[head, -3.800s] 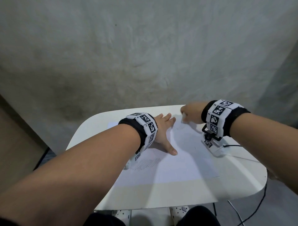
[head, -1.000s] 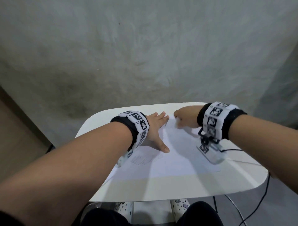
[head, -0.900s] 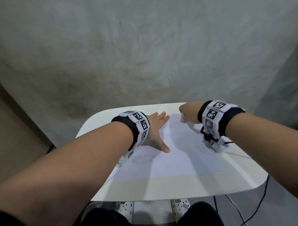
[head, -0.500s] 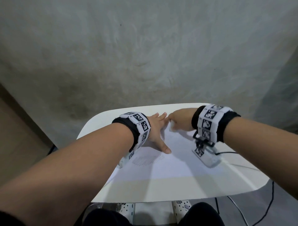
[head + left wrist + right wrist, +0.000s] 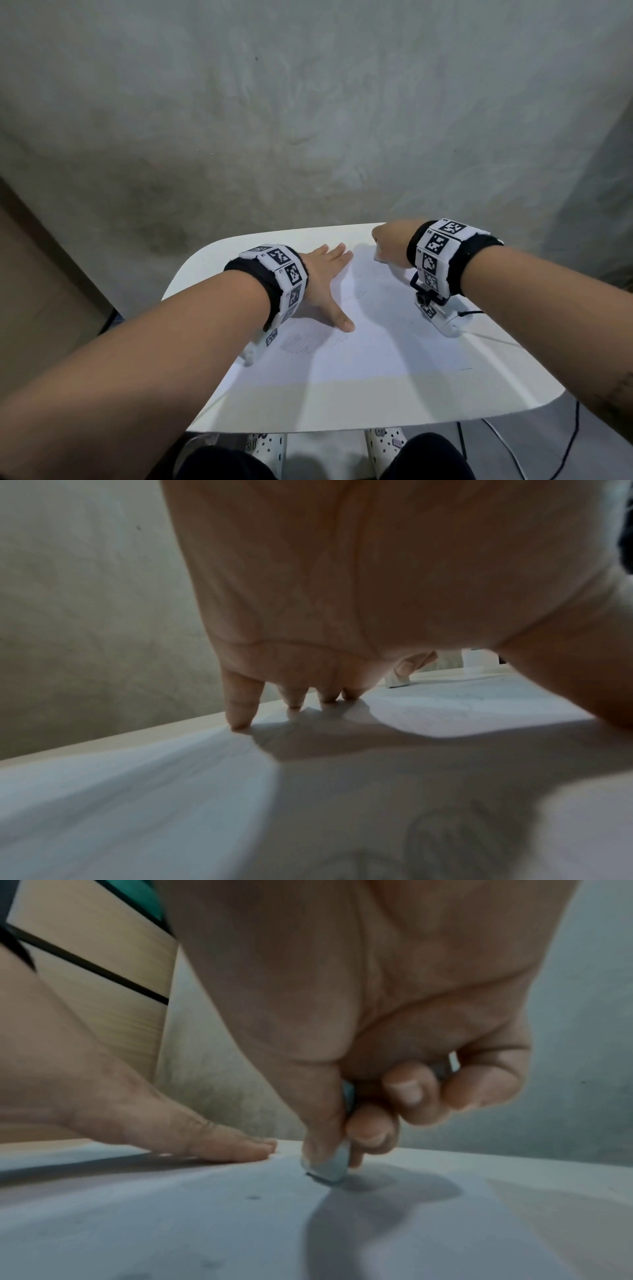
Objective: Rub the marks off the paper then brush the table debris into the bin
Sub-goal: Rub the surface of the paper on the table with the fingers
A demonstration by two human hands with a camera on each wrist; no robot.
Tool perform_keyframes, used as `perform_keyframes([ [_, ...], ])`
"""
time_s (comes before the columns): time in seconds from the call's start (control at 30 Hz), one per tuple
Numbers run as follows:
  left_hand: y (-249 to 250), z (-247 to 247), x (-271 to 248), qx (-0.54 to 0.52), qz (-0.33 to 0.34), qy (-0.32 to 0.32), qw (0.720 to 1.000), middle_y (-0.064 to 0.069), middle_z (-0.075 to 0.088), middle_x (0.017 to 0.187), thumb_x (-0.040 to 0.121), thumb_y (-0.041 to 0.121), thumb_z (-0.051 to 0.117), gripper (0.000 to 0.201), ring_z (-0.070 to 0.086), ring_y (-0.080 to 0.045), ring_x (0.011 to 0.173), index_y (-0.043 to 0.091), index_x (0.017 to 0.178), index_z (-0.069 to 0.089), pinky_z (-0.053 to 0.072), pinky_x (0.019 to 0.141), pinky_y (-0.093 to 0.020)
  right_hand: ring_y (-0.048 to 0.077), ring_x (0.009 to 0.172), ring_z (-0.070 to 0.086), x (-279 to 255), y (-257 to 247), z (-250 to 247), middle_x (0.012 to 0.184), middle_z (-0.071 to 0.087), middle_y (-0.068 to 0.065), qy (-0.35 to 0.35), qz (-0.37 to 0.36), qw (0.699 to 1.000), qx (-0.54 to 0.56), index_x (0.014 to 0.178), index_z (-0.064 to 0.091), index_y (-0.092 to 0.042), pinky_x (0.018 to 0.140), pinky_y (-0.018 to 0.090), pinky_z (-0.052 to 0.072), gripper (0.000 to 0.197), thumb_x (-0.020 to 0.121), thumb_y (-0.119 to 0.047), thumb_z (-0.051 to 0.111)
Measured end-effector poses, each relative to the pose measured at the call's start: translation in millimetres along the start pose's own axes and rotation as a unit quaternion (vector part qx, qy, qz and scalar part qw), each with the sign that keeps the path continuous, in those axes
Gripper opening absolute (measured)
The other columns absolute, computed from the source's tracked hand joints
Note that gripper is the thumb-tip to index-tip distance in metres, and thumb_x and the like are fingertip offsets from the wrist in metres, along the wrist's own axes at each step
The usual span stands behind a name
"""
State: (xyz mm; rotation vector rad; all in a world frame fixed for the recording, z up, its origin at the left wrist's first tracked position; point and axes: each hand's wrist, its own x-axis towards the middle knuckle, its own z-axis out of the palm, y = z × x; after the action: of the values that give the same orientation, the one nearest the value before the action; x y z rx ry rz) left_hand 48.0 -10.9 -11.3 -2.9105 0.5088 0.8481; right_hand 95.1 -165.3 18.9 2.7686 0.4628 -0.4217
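Right hand (image 5: 388, 245) shifted right with eraser (image 5: 330, 1167), near paper (image 5: 376, 342) far edge

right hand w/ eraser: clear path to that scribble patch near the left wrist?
Probably yes. The scribble patch lies uncovered on the paper, just nearer than the left hand, which presses flat. The right hand, pinching the eraser, would cross bare paper past the left thumb.

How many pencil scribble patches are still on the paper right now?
1 clear patch, near the paper's left edge, just below the left hand. Faint traces elsewhere are too dim to count; either hand may hide more.
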Motion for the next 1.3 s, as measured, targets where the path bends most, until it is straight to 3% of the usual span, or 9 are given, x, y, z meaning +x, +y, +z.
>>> perform_keyframes([
  [0.13, -3, 3, -4, 0.001, -0.006, -0.002, 1.0, 0.009, -0.029, 0.159, 0.068, 0.074, 0.069, 0.133, -0.022, -0.016, 0.148, 0.025, 0.152, -0.022, 0.004, 0.12, -0.054, 0.023, 0.077, 0.052, -4, -8, 2, 0.076, 0.052, -0.002, 0.002, -0.026, 0.999, -0.018, 0.085, 0.049, -0.014, 0.063, 0.026, 0.046, 0.009, 0.092, -0.018, 0.052],
  [0.23, -3, 3, -3, 0.011, -0.004, -0.001, 1.0, 0.009, -0.029, 0.159, 0.068, 0.075, 0.068, 0.133, -0.022, -0.017, 0.148, 0.027, 0.152, -0.022, 0.003, 0.12, -0.055, 0.019, 0.08, 0.05, -17, -26, 5, 0.099, 0.064, 0.004, -0.021, -0.099, 0.995, -0.017, 0.111, 0.056, -0.01, 0.069, 0.027, 0.04, 0.018, 0.095, -0.016, 0.05],
  [0.4, -4, 4, -1, 0.008, -0.009, -0.005, 1.0, 0.01, -0.03, 0.158, 0.066, 0.077, 0.068, 0.134, -0.022, -0.016, 0.148, 0.027, 0.152, -0.023, 0.003, 0.12, -0.055, 0.022, 0.073, 0.052, -7, -12, -6, 0.087, 0.058, 0.001, -0.007, -0.037, 0.999, -0.031, 0.102, 0.051, -0.012, 0.067, 0.027, 0.041, 0.011, 0.093, -0.019, 0.051],
  [0.53, -4, 2, -1, 0.012, -0.006, -0.009, 1.0, 0.008, -0.029, 0.159, 0.067, 0.075, 0.069, 0.135, -0.022, -0.018, 0.148, 0.025, 0.153, -0.022, 0.004, 0.12, -0.056, 0.024, 0.102, 0.057, -13, -32, 0, 0.125, 0.06, 0.006, -0.049, -0.093, 0.993, -0.061, 0.127, 0.052, -0.008, 0.077, 0.028, 0.038, 0.032, 0.098, -0.02, 0.046],
  [0.73, -5, 4, 1, 0.001, -0.003, 0.001, 1.0, 0.009, -0.027, 0.16, 0.065, 0.076, 0.07, 0.137, -0.02, -0.019, 0.149, 0.026, 0.153, -0.022, 0.004, 0.12, -0.056, 0.026, 0.099, 0.062, -8, -25, -4, 0.112, 0.064, 0.006, -0.027, -0.075, 0.995, -0.06, 0.115, 0.056, -0.011, 0.086, 0.032, 0.049, 0.025, 0.092, -0.023, 0.057],
  [0.93, -5, 5, 0, 0.003, -0.004, 0.009, 1.0, 0.009, -0.027, 0.16, 0.067, 0.075, 0.069, 0.134, -0.02, -0.018, 0.149, 0.025, 0.153, -0.02, 0.005, 0.12, -0.055, 0.026, 0.087, 0.06, -3, -18, -7, 0.088, 0.062, 0.002, -0.018, -0.042, 0.998, -0.039, 0.111, 0.058, -0.006, 0.073, 0.028, 0.044, 0.024, 0.092, -0.018, 0.051],
  [1.03, -7, 6, 3, -0.001, 0.003, 0.009, 1.0, 0.008, -0.025, 0.161, 0.064, 0.076, 0.07, 0.137, -0.019, -0.019, 0.149, 0.027, 0.153, -0.021, 0.006, 0.12, -0.056, 0.022, 0.096, 0.059, -7, -33, -3, 0.108, 0.065, 0.004, -0.045, -0.098, 0.992, -0.073, 0.118, 0.059, -0.009, 0.08, 0.028, 0.044, 0.027, 0.095, -0.021, 0.052],
  [1.13, -7, 6, 3, 0.002, 0.0, 0.008, 1.0, 0.009, -0.027, 0.16, 0.065, 0.077, 0.069, 0.136, -0.02, -0.018, 0.149, 0.026, 0.153, -0.021, 0.005, 0.12, -0.056, 0.023, 0.089, 0.056, -2, -25, -5, 0.105, 0.063, 0.006, -0.024, -0.082, 0.995, -0.048, 0.111, 0.058, -0.007, 0.076, 0.027, 0.042, 0.023, 0.094, -0.019, 0.049],
  [1.3, -8, 6, 5, 0.002, 0.002, 0.008, 1.0, 0.009, -0.025, 0.161, 0.062, 0.078, 0.07, 0.137, -0.019, -0.02, 0.149, 0.028, 0.154, -0.019, 0.007, 0.119, -0.057, 0.021, 0.092, 0.052, -9, -34, -3, 0.124, 0.061, 0.008, -0.027, -0.115, 0.992, -0.04, 0.13, 0.05, -0.011, 0.08, 0.028, 0.041, 0.034, 0.096, -0.016, 0.05],
])
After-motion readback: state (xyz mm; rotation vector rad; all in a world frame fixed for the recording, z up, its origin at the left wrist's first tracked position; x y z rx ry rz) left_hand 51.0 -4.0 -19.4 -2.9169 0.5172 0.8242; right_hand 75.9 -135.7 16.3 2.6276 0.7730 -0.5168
